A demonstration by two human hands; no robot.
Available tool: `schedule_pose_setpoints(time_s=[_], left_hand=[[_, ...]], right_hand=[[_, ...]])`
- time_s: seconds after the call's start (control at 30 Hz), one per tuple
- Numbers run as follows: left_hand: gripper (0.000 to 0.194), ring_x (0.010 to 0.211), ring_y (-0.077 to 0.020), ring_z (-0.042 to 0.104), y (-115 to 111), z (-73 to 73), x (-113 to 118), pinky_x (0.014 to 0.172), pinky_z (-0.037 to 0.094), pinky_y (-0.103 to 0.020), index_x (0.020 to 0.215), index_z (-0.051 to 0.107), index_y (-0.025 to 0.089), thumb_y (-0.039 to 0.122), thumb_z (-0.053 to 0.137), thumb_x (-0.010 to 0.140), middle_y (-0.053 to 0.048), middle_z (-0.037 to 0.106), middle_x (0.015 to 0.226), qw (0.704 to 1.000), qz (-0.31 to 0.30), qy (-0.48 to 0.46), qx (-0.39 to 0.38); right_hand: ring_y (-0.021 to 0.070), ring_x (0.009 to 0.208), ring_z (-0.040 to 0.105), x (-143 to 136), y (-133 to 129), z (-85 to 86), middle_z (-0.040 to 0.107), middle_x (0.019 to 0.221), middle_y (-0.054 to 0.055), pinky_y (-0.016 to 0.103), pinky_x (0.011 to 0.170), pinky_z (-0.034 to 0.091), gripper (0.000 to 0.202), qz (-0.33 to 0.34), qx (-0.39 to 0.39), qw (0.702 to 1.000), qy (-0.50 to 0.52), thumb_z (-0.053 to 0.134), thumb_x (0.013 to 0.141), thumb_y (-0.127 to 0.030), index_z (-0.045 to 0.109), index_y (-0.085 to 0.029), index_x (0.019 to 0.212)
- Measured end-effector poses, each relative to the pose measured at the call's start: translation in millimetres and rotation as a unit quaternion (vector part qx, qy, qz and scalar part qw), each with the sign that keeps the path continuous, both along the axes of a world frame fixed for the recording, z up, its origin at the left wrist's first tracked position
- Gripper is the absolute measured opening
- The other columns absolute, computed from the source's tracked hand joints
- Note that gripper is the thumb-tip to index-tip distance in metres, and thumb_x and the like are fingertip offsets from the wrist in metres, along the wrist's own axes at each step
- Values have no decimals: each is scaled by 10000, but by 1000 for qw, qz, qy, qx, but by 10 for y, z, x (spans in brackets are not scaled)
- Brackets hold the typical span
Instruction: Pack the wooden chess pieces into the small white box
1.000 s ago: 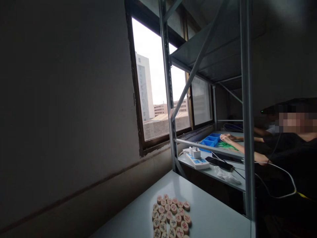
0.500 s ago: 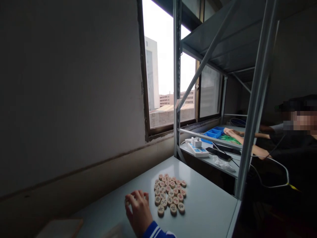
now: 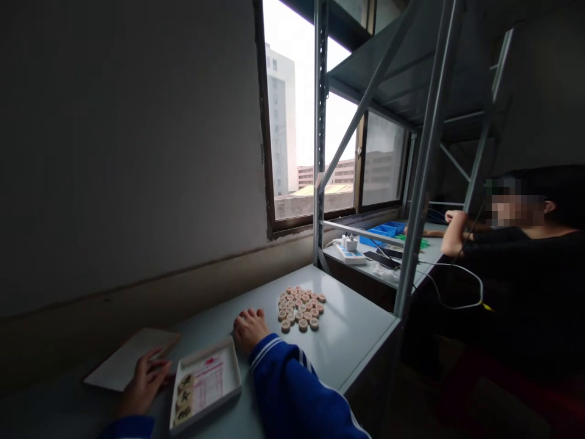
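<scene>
My right hand (image 3: 250, 330) rests low over the table just left of a loose group of xiangqi pieces (image 3: 302, 307). Its fingers are curled and hide whatever they hold. These round wooden discs carry red or dark characters. Near my body stands a shallow white box (image 3: 239, 366), with three pieces (image 3: 184, 397) in a column along its left side and red-printed paper on its floor. My left hand (image 3: 144, 383) is left of the box, fingers loosely bent and apart, with nothing visible in them. Behind it lies a flat pale lid (image 3: 132, 353).
A metal shelf post (image 3: 423, 177) rises at the table's right corner. On the desk beyond are a power strip (image 3: 351, 253), a phone (image 3: 381, 260) and blue trays (image 3: 381, 233). Another person's arm (image 3: 453, 235) is there, and a white cable (image 3: 457, 308) hangs down.
My view has tilted down, bringing the white box and my left hand into sight. My right hand, which held a xiangqi piece at its fingertips, is still left of the group. The other person has raised an arm.
</scene>
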State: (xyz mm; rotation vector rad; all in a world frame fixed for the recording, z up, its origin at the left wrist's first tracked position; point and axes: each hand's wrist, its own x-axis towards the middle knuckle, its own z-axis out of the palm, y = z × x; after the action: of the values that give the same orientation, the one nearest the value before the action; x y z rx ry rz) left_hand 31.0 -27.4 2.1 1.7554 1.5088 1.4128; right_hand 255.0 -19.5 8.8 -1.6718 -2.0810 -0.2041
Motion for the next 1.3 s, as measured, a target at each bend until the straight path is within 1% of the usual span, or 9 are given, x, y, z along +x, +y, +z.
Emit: schedule_pose_setpoints(time_s=[0.1, 0.23, 0.37, 0.63, 0.77, 0.83, 0.93, 1.07, 1.3], left_hand=[[412, 657, -182, 578, -33, -46, -9, 628, 507, -317, 964, 411, 199, 526, 350, 721, -41, 523, 797, 999, -9, 33, 1], [520, 685, -188, 481, -51, -196, -97, 765, 461, -382, 963, 462, 140, 548, 357, 657, -88, 479, 858, 983, 38, 164, 78], [569, 679, -187, 454, -96, -284, -169, 759, 462, -387, 1001, 478, 114, 556, 297, 692, -91, 445, 845, 974, 76, 194, 84], [489, 644, -161, 485, -55, -43, -88, 799, 452, -373, 971, 482, 157, 499, 394, 633, -36, 443, 811, 985, 34, 167, 11], [412, 631, -162, 528, 19, 7, -32, 765, 471, -346, 865, 533, 183, 486, 405, 616, -18, 469, 765, 986, -2, 165, -9], [368, 664, -179, 559, 57, -17, -22, 733, 482, -333, 798, 553, 197, 482, 410, 613, -30, 499, 760, 986, -29, 162, -6], [346, 736, -201, 585, 92, -54, -21, 694, 495, -315, 765, 560, 210, 484, 416, 610, -47, 550, 798, 989, -36, 146, 5], [347, 786, -217, 596, 105, -41, -30, 708, 496, -308, 752, 563, 212, 495, 441, 591, -53, 604, 804, 986, -58, 154, -2], [362, 798, -223, 604, 174, -125, -95, 729, 490, -314, 811, 553, 210, 491, 446, 610, -58, 625, 816, 988, -62, 143, 0]], right_hand=[[193, 951, 406, 19, -15, 24, 546, 959, 81, 393, 832, 262, 216, 1, -12, 1000, -5, 360, 821, -206, 567, -162, 866], [190, 955, 409, 19, -22, 28, 564, 933, 44, 377, 816, 267, 203, -4, -33, 999, -6, 393, 817, -230, 593, -204, 836], [175, 988, 402, 138, -35, 33, 569, 966, 14, 379, 867, 225, 160, -15, -43, 999, 1, 447, 797, -227, 603, -241, 829], [215, 996, 413, 609, -106, 239, 547, 981, 94, 418, 841, 231, 288, -108, -38, 992, 60, 357, 779, -56, 616, -170, 836], [122, 987, 429, 228, -214, 324, 530, 1023, -32, 289, 854, 271, 244, -20, -2, 998, 67, 424, 802, -161, 584, -299, 923], [88, 940, 462, -55, -262, 293, 525, 1029, -55, 226, 828, 307, 221, 111, -7, 992, 58, 471, 799, -238, 558, -318, 986], [82, 824, 512, -392, -322, 209, 547, 988, -24, 175, 730, 367, 319, 305, -81, 949, -3, 560, 746, -317, 537, -257, 1058], [134, 877, 521, -547, -386, 158, 578, 979, 9, 238, 748, 383, 369, 290, -85, 951, -68, 558, 743, -368, 517, -229, 1083], [164, 910, 508, -474, -274, 56, 581, 963, 11, 314, 787, 379, 377, 227, -44, 971, -60, 512, 752, -473, 522, -290, 1082]])
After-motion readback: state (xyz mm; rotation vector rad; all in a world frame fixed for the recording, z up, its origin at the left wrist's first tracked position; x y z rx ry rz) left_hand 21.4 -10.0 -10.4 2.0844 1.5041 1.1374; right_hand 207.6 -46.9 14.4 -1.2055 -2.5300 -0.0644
